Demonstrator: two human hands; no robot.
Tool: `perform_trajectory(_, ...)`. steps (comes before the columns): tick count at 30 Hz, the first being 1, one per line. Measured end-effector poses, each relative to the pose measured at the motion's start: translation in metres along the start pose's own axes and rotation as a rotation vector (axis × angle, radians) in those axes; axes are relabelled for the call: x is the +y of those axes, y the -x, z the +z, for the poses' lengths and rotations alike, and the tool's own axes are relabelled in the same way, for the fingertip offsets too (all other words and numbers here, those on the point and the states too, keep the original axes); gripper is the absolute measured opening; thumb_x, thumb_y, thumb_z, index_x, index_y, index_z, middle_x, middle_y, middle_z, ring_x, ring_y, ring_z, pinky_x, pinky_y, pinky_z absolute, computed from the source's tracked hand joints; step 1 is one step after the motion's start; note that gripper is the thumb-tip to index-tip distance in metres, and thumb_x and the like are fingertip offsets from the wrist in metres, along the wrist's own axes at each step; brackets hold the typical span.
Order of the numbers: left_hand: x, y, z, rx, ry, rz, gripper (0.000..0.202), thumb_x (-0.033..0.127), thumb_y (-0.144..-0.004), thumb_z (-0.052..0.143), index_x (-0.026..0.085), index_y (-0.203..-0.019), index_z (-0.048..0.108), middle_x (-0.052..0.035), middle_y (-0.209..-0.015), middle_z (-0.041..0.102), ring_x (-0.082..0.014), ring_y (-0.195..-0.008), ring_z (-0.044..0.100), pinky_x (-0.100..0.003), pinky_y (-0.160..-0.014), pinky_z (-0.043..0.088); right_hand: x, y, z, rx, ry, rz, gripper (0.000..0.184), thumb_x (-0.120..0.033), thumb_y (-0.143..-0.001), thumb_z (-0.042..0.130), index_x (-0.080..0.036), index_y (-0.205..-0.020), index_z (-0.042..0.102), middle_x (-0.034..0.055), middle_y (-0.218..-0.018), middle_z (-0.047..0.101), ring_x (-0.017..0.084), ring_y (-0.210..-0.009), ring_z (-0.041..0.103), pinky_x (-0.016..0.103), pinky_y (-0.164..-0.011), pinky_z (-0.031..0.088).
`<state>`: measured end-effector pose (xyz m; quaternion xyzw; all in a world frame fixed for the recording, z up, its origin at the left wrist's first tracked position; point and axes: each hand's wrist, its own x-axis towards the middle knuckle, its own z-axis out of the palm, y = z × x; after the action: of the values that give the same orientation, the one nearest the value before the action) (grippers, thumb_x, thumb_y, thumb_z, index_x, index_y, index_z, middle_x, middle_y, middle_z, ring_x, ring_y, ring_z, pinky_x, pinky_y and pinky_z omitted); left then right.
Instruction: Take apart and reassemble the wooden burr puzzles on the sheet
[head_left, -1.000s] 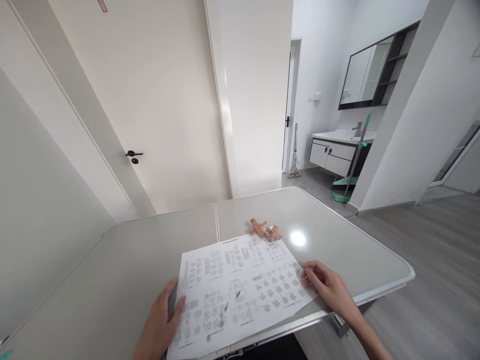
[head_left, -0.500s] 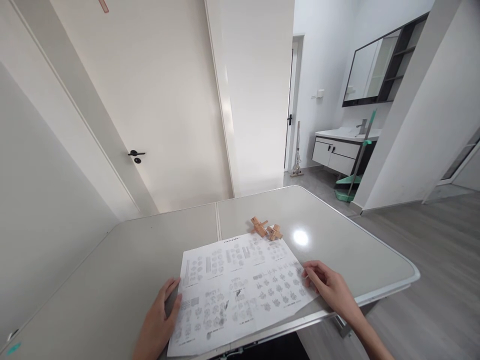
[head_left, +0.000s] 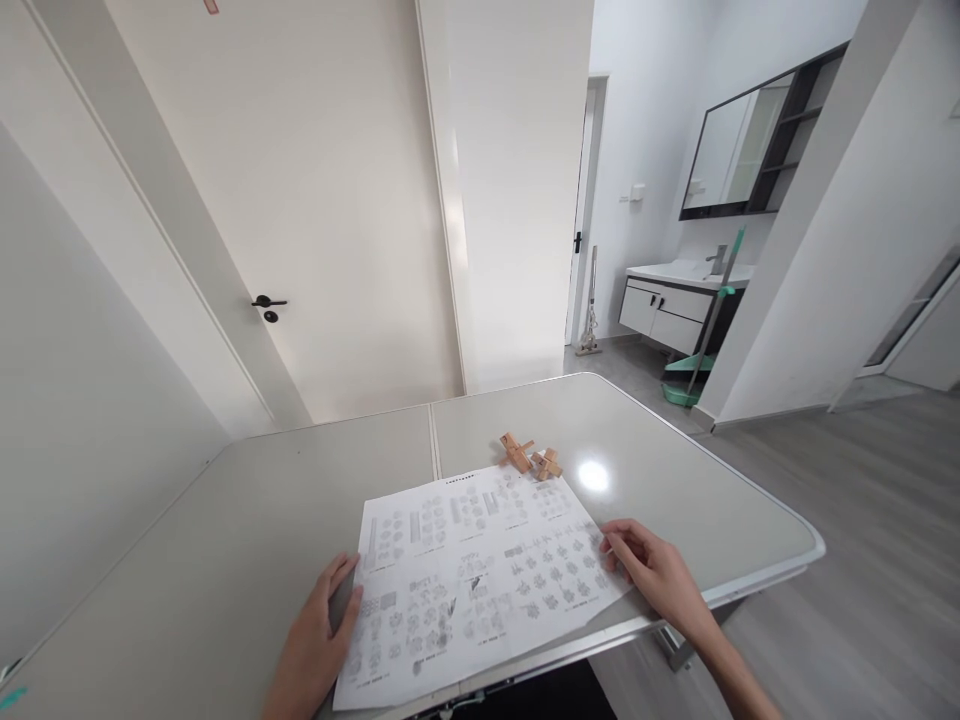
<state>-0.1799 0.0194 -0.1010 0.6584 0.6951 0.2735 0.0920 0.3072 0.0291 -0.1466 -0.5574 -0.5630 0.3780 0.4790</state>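
Observation:
A large white sheet of paper (head_left: 472, 590) printed with rows of small grey diagrams lies flat on the table. My left hand (head_left: 319, 635) rests by its left edge, thumb and fingers apart, the tips touching the paper. At the right edge is my right hand (head_left: 652, 570), its fingers loosely bent and apart, the tips on or beside the sheet; some fingers are hidden under the hand. Two small wooden interlocking puzzles sit at the sheet's far edge: a longer wooden piece (head_left: 516, 452) and a cross-shaped wooden piece (head_left: 547, 463).
The grey table (head_left: 262, 520) has a metal rim and a seam across it. A shut door (head_left: 337, 200) stands behind. Back right are a sink cabinet (head_left: 664, 305), a mop (head_left: 591, 310) and a green dustpan (head_left: 682, 393). Grey floor lies to the right.
The view has shifted very slightly. Both hands, the paper and the wooden puzzles keep their places on the table.

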Motion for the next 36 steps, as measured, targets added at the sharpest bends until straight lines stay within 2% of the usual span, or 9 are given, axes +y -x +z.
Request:
perform_trajectory(7,0.005,0.002,-0.002,0.003,0.013,-0.004,0.055,0.050,-0.095,0.044,0.020,-0.141,0.052,-0.0101,-0.147,0.061,-0.0321,-0.138,0.055,-0.049,-0.109,0.050,0.006,0.000,0.000,-0.002,0.004,0.008,0.045,-0.063,-0.096,0.053,-0.021,-0.105,0.064,0.0073,-0.086,0.075,0.020,-0.068,0.066,0.030,-0.058,0.049)
perform_trajectory(12,0.009,0.003,-0.006,-0.013,0.013,-0.005,0.053,0.047,-0.096,0.045,0.021,-0.141,0.053,-0.0095,-0.147,0.061,-0.0324,-0.134,0.059,-0.049,-0.107,0.052,0.007,-0.001,0.001,0.023,0.007,0.011,0.046,-0.064,-0.093,0.055,-0.021,-0.104,0.065,0.0066,-0.086,0.075,0.020,-0.066,0.067,0.028,-0.057,0.049)
perform_trajectory(17,0.006,0.004,-0.004,0.003,0.025,-0.009,0.052,0.048,-0.096,0.045,0.021,-0.139,0.053,-0.0085,-0.146,0.062,-0.0308,-0.136,0.057,-0.047,-0.109,0.051,0.006,-0.001,0.002,0.023,0.004,0.001,0.048,-0.066,-0.092,0.056,-0.020,-0.101,0.067,0.0072,-0.084,0.075,0.020,-0.066,0.067,0.028,-0.055,0.049)
perform_trajectory(23,0.006,0.005,-0.004,-0.011,0.032,-0.008,0.053,0.048,-0.098,0.042,0.019,-0.141,0.050,-0.0111,-0.147,0.061,-0.0321,-0.137,0.056,-0.052,-0.110,0.049,0.005,0.000,0.002,0.023,0.015,0.009,0.052,-0.069,-0.091,0.055,-0.020,-0.103,0.067,0.0078,-0.085,0.075,0.020,-0.065,0.067,0.029,-0.055,0.050)
perform_trajectory(31,0.002,0.006,0.000,0.004,0.052,0.000,0.052,0.050,-0.097,0.042,0.021,-0.139,0.052,-0.0095,-0.147,0.061,-0.0313,-0.138,0.055,-0.054,-0.115,0.044,0.003,0.000,0.005,0.039,0.028,0.008,0.051,-0.068,-0.089,0.057,-0.020,-0.100,0.067,0.0072,-0.081,0.075,0.020,-0.063,0.067,0.029,-0.054,0.049)
perform_trajectory(36,-0.003,0.006,0.005,0.022,0.041,0.010,0.053,0.050,-0.099,0.040,0.018,-0.140,0.051,-0.0121,-0.147,0.060,-0.0309,-0.138,0.054,-0.053,-0.116,0.043,0.006,0.000,0.003,0.018,0.086,0.015,0.051,-0.068,-0.090,0.055,-0.020,-0.101,0.067,0.0070,-0.082,0.075,0.021,-0.065,0.067,0.029,-0.057,0.049)
